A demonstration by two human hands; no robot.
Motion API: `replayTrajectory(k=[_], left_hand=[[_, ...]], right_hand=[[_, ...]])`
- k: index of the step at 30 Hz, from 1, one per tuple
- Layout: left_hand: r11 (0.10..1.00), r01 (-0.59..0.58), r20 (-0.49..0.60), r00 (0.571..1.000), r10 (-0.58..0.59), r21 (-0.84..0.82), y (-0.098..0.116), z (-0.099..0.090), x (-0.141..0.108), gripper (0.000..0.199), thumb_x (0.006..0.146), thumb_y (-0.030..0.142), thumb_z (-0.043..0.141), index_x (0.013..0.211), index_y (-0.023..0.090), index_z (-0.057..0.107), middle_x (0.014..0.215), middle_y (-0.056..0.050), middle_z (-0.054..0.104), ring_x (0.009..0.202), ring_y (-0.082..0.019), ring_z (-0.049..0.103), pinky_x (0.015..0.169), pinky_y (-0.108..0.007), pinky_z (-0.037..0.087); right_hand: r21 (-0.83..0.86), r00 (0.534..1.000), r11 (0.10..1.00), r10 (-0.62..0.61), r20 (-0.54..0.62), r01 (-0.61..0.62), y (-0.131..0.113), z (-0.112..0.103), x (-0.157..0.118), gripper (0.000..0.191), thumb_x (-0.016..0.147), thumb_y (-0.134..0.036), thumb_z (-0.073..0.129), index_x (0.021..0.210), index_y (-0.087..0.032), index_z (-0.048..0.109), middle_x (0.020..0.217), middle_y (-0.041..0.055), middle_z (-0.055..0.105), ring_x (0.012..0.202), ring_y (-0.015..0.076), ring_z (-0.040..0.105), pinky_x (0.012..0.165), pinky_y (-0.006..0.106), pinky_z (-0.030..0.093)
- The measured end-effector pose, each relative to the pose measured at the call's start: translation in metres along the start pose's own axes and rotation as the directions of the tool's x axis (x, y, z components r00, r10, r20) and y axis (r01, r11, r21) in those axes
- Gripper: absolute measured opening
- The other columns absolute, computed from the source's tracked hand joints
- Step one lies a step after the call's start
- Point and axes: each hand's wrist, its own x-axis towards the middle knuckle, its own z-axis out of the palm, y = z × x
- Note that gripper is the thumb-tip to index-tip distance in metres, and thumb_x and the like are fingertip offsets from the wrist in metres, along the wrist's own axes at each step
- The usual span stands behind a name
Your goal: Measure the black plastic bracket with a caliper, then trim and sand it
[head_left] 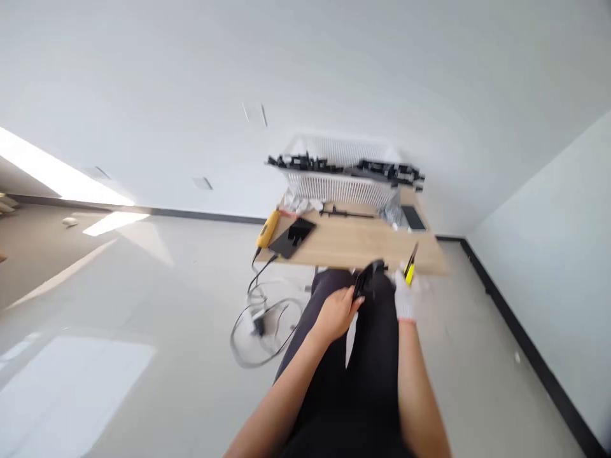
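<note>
My left hand point(338, 313), bare, is closed around a black plastic part point(366, 280) above my lap, just off the near edge of the table point(353, 245). A white knitted glove covers my right hand point(405, 296), which grips a yellow utility knife point(409, 273) with its dark, narrow end pointing up and away from me. The knife is to the right of the black part and apart from it. Motion blur hides the part's fine shape and the exact finger positions on the knife.
A white basket point(341, 187) at the table's back has rows of black parts point(305, 163) across its top. A dark tablet point(292, 238), a yellow corded tool point(268, 229), a long black part point(346, 214) and a phone point(413, 218) lie on the table. Cables point(260, 364) loop over the floor.
</note>
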Motion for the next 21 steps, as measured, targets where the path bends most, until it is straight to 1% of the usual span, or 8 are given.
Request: replayTrajectory(k=[5, 7, 9, 10, 12, 14, 18, 21], left_hand=[[0.972, 0.021, 0.070, 0.998, -0.005, -0.233, -0.010, 0.000, 0.009, 0.034, 0.105, 0.035, 0.031, 0.091, 0.020, 0.058, 0.087, -0.007, 0.068, 0.081, -0.023, 0.066, 0.075, -0.035, 0.051], [0.930, 0.093, 0.073, 0.995, -0.071, -0.355, -0.009, -0.007, 0.013, 0.036, 0.105, 0.037, 0.029, 0.090, 0.021, 0.057, 0.086, -0.005, 0.067, 0.078, -0.021, 0.064, 0.073, -0.033, 0.050], [0.868, 0.160, 0.081, 0.987, -0.138, -0.470, -0.007, -0.014, 0.018, 0.038, 0.106, 0.040, 0.029, 0.091, 0.021, 0.059, 0.086, -0.005, 0.067, 0.079, -0.020, 0.064, 0.074, -0.031, 0.050], [0.835, 0.179, 0.087, 0.984, -0.156, -0.521, -0.005, -0.016, 0.020, 0.039, 0.105, 0.042, 0.030, 0.092, 0.021, 0.060, 0.088, -0.005, 0.068, 0.082, -0.020, 0.065, 0.076, -0.031, 0.050], [0.774, 0.178, 0.093, 0.984, -0.153, -0.608, -0.001, -0.019, 0.026, 0.038, 0.105, 0.043, 0.033, 0.097, 0.020, 0.063, 0.095, -0.006, 0.070, 0.089, -0.021, 0.066, 0.083, -0.032, 0.050], [0.723, 0.155, 0.080, 0.987, -0.137, -0.673, 0.003, -0.018, 0.032, 0.038, 0.105, 0.043, 0.034, 0.102, 0.020, 0.065, 0.102, -0.007, 0.071, 0.097, -0.021, 0.066, 0.091, -0.032, 0.050], [0.640, 0.132, 0.013, 0.982, -0.187, -0.757, 0.014, -0.011, 0.050, 0.041, 0.105, 0.046, 0.035, 0.102, 0.019, 0.065, 0.101, -0.008, 0.073, 0.095, -0.021, 0.068, 0.089, -0.032, 0.050], [0.582, 0.140, -0.034, 0.960, -0.278, -0.801, 0.020, -0.007, 0.071, 0.044, 0.103, 0.053, 0.036, 0.093, 0.019, 0.061, 0.085, -0.006, 0.072, 0.079, -0.018, 0.068, 0.078, -0.030, 0.052]], right_hand=[[0.248, 0.964, 0.968, 0.104, -0.246, -0.041, 0.024, 0.007, 0.005, 0.069, 0.090, -0.060, 0.045, 0.142, -0.014, 0.049, 0.079, 0.0039, 0.065, 0.063, 0.0180, 0.064, 0.060, 0.031, 0.054], [0.144, 0.959, 0.989, 0.056, -0.277, -0.016, 0.013, 0.012, 0.015, 0.068, 0.090, -0.060, 0.052, 0.144, -0.019, 0.051, 0.097, 0.0092, 0.070, 0.079, 0.0219, 0.068, 0.070, 0.034, 0.055], [-0.169, 0.973, 0.976, -0.164, -0.160, 0.137, -0.006, 0.021, 0.025, 0.062, 0.093, -0.058, 0.051, 0.143, -0.023, 0.055, 0.110, 0.0126, 0.070, 0.093, 0.0257, 0.067, 0.081, 0.037, 0.054], [-0.303, 0.959, 0.912, -0.279, 0.041, 0.278, -0.016, 0.029, 0.030, 0.056, 0.095, -0.054, 0.049, 0.144, -0.026, 0.056, 0.112, 0.0125, 0.070, 0.097, 0.0264, 0.066, 0.085, 0.038, 0.052], [-0.410, 0.836, 0.738, -0.395, 0.381, 0.536, -0.032, 0.046, 0.042, 0.047, 0.097, -0.044, 0.049, 0.142, -0.033, 0.058, 0.112, 0.0098, 0.070, 0.102, 0.0267, 0.064, 0.094, 0.042, 0.047], [-0.435, 0.772, 0.666, -0.362, 0.522, 0.606, -0.042, 0.065, 0.055, 0.045, 0.096, -0.042, 0.052, 0.140, -0.037, 0.059, 0.119, 0.0091, 0.068, 0.107, 0.0282, 0.062, 0.099, 0.046, 0.043], [-0.396, 0.827, 0.769, -0.292, 0.480, 0.501, -0.046, 0.093, 0.087, 0.062, 0.083, -0.044, 0.067, 0.144, -0.032, 0.056, 0.149, 0.0091, 0.048, 0.132, 0.0324, 0.047, 0.112, 0.049, 0.035], [-0.375, 0.921, 0.859, -0.239, 0.307, 0.347, -0.042, 0.101, 0.116, 0.058, 0.088, -0.043, 0.056, 0.144, -0.027, 0.054, 0.153, 0.0090, 0.044, 0.135, 0.0277, 0.044, 0.107, 0.042, 0.041]])
